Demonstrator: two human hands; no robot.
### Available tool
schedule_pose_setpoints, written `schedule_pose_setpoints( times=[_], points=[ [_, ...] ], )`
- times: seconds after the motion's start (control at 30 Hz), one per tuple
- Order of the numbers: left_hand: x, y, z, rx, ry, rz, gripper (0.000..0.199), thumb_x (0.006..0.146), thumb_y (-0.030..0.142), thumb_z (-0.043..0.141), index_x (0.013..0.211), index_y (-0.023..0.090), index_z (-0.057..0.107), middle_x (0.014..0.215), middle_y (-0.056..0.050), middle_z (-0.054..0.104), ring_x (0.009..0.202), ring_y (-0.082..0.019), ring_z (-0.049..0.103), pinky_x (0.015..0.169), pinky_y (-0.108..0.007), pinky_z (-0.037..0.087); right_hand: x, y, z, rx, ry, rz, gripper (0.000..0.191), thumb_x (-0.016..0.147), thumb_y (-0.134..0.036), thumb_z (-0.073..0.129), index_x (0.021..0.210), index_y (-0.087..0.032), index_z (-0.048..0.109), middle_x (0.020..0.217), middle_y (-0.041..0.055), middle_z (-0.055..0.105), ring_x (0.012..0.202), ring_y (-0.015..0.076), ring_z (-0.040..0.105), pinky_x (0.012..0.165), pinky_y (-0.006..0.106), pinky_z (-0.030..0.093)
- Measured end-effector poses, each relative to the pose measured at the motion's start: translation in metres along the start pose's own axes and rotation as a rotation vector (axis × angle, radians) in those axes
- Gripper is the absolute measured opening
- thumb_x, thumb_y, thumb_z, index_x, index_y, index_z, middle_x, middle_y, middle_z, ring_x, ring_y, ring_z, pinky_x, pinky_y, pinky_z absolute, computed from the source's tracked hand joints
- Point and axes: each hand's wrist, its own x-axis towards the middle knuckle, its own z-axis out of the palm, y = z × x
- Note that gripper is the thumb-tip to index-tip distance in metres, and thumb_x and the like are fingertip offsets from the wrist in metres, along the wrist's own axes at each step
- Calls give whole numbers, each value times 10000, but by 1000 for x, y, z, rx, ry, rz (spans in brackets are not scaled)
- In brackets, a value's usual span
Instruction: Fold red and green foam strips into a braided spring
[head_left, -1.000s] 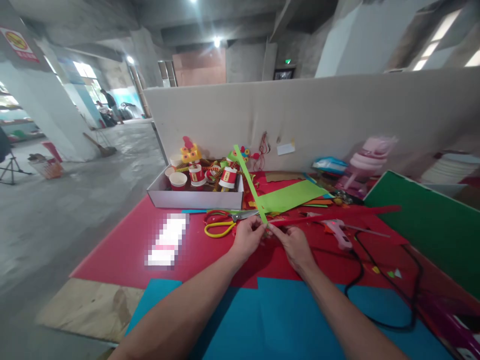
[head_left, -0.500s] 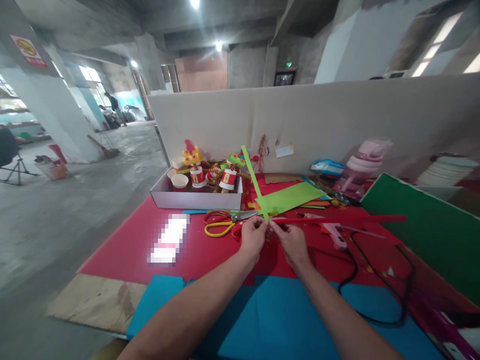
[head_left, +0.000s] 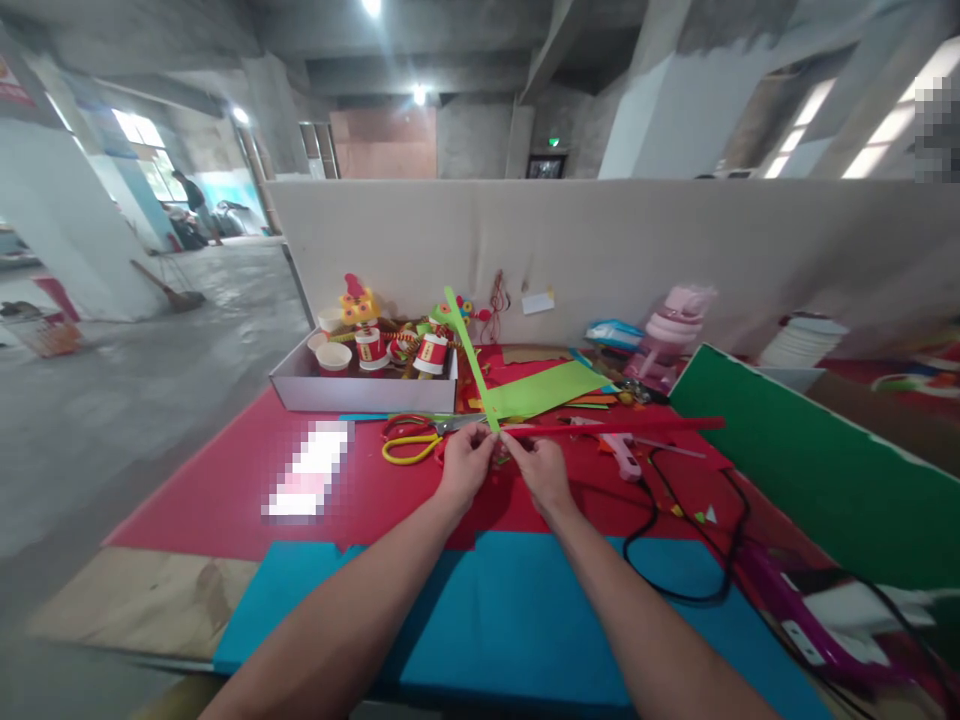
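A long green paper strip rises from between my fingertips, leaning up and left. A red paper strip runs out to the right from the same spot, its end meeting the green one at an angle. My left hand is closed in a pinch at this joint, and my right hand pinches it from the other side. The fingertips cover the exact overlap. Scissors with red and yellow handles lie just left of my left hand. Beyond the hands is a green paper sheet.
A white box at the back left holds paper-cup figures. To the right lie a pink glue gun and its black cable. A green board stands at the right; a pale partition closes the back.
The whole view has swung a little to the right, so the table and hands appear further left. Both hands keep their pinch where the green and red strips meet.
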Motion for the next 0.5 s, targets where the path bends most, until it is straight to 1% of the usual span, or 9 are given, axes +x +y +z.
schedule_pose_setpoints(
  times=[0.07, 0.13, 0.23, 0.3, 0.37, 0.43, 0.47, 0.5],
  points=[
    [0, 1, 0, 17, 6, 11, 228, 739, 364, 640, 696, 172, 526, 560, 25, 558, 459, -95, 497, 466, -222, 406, 0, 0, -1, 9, -16, -4, 267, 743, -427, 642, 764, -173, 719, 707, 57, 718, 660, 208, 648, 627, 285, 494],
    [-1, 1, 1, 18, 2, 17, 215, 738, 358, 637, 709, 169, 538, 567, 25, 561, 456, -95, 497, 462, -222, 405, -1, 0, -2, -14, 9, -5, 276, 735, -436, 647, 761, -171, 721, 698, 61, 718, 662, 218, 655, 629, 294, 498],
    [-1, 1, 1, 30, -8, 18, 221, 732, 363, 639, 701, 166, 545, 558, 24, 560, 454, -96, 499, 462, -220, 403, -2, -2, -4, -99, 71, 6, 295, 714, -456, 659, 685, -168, 715, 667, 72, 714, 660, 235, 661, 632, 308, 495],
    [-1, 2, 0, 39, 0, 11, 251, 722, 383, 651, 673, 165, 537, 543, 20, 559, 457, -99, 500, 462, -218, 401, -2, -4, -3, -105, 84, 17, 290, 696, -452, 670, 646, -168, 706, 654, 72, 712, 658, 237, 660, 637, 311, 493],
    [0, 3, -1, 10, -5, -15, 276, 697, 403, 674, 673, 163, 542, 526, 18, 564, 435, -97, 486, 445, -216, 389, -1, -6, -3, 2, 53, 35, 260, 677, -434, 681, 673, -175, 705, 661, 57, 713, 658, 228, 658, 635, 306, 497],
    [1, 6, -2, -37, 2, -42, 293, 673, 412, 698, 678, 157, 554, 525, 14, 572, 444, -94, 490, 448, -209, 387, 1, -6, -1, 161, -66, 80, 247, 671, -428, 683, 675, -181, 698, 659, 45, 710, 639, 209, 652, 644, 304, 501],
    [2, 8, -2, -49, 10, -49, 299, 649, 406, 721, 673, 155, 560, 509, 20, 561, 440, -89, 482, 440, -200, 373, 2, -5, 0, 251, -105, 108, 242, 653, -424, 698, 664, -182, 688, 647, 39, 703, 623, 198, 645, 650, 304, 504],
    [2, 9, -3, -68, 11, -57, 307, 632, 405, 736, 675, 153, 567, 511, 20, 564, 436, -84, 476, 432, -194, 357, 3, -4, 1, 339, -111, 136, 234, 630, -413, 717, 657, -183, 677, 633, 31, 694, 607, 186, 637, 650, 303, 505]
  ],
)
